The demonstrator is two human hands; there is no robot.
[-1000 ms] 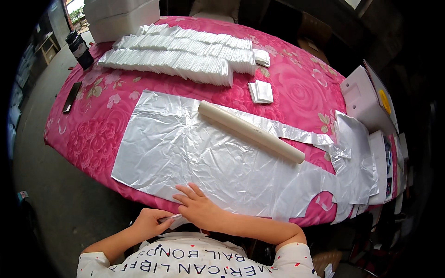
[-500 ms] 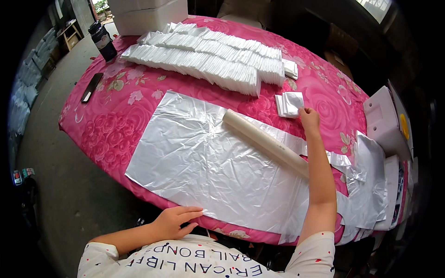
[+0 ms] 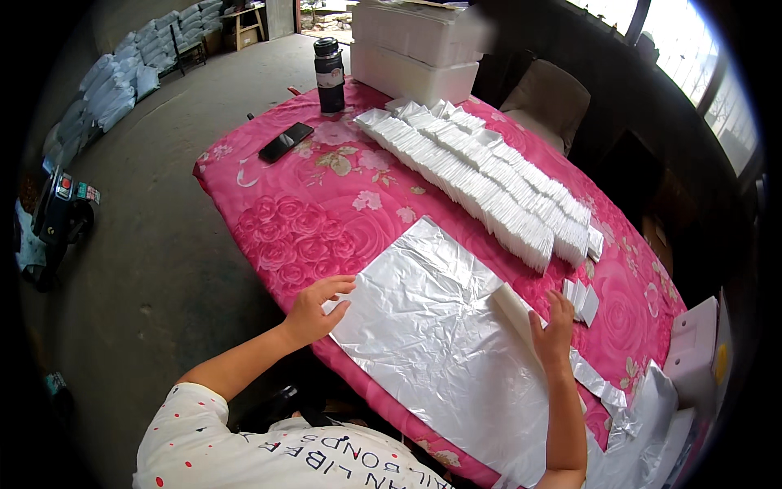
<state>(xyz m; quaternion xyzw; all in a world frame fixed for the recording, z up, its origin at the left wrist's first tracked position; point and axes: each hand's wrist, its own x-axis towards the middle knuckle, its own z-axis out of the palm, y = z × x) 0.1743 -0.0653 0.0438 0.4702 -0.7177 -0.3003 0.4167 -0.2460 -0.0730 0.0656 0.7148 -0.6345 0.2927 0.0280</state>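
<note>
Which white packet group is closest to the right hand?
The small pile just beside the right hand; the long rows and the few packets at their right end lie farther off.

The left arm [image 3: 244, 359] slants up and to the right, elbow bent. The left hand [image 3: 314, 311] points right, its fingers [image 3: 336, 284] close together and gently bent, with the left thumb [image 3: 339, 312] parted below them. The right arm [image 3: 564, 420] rises almost straight up from the lower edge. The right hand [image 3: 555, 332] points upward, fingers loosely raised, the right thumb [image 3: 536, 320] spread to the left. The hands are well apart.
</note>
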